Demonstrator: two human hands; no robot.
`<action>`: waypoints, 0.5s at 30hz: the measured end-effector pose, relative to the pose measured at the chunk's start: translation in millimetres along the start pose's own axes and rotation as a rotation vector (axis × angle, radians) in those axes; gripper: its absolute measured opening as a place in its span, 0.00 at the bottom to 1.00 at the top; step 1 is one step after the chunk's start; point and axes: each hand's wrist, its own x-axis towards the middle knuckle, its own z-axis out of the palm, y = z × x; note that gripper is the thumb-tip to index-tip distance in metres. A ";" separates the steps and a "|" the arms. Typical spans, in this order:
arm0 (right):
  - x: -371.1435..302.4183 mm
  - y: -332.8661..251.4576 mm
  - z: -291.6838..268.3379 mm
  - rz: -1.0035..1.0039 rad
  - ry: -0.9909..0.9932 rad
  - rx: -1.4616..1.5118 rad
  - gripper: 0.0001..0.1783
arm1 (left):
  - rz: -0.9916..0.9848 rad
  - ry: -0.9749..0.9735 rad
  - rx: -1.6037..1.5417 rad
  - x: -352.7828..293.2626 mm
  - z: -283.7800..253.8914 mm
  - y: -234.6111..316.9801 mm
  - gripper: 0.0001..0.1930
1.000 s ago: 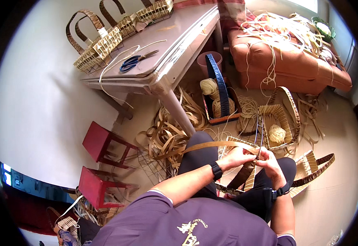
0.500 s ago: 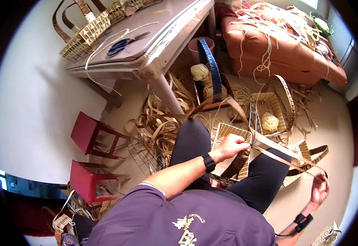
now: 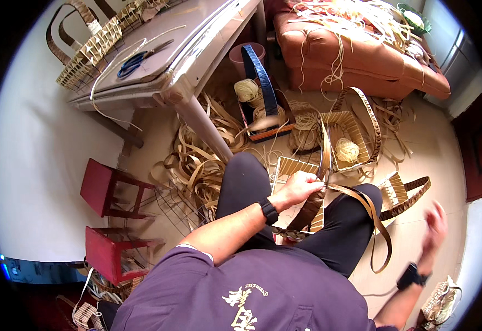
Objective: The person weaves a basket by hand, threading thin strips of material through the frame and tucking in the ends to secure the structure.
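Brown strip (image 3: 370, 206): one end section pinned at the top of the wrapped handle (image 3: 309, 214) on the lap basket (image 3: 295, 165), the rest trailing over the right knee and hanging in a loose loop beside the leg. Basket sits between the thighs. Left hand (image 3: 300, 188) has a tight grip, thumb and fingers pinched on the strip at the handle. Right hand (image 3: 435, 226) is out to the right, well apart from strip and basket, raised; it's motion-blurred, but the grip reads wide and nothing shows in it. Just beyond the lap: second basket (image 3: 365, 135) with a ball of pale cord (image 3: 347, 150) inside. Third basket (image 3: 397, 185) lies tilted on the floor to the right of the knee. Blue-handled basket (image 3: 263, 83) stands farther out, near the table (image 3: 202, 38). Blue-handled scissors (image 3: 132, 64) lie on the table, blades partly apart. Heap of tan strips (image 3: 199, 160) on the floor, left of the left knee.
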 end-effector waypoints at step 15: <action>60.0 97.1 192.1 0.514 -0.926 0.585 0.26 | -0.097 -0.120 -0.098 -15.7 -7.5 30.6 0.12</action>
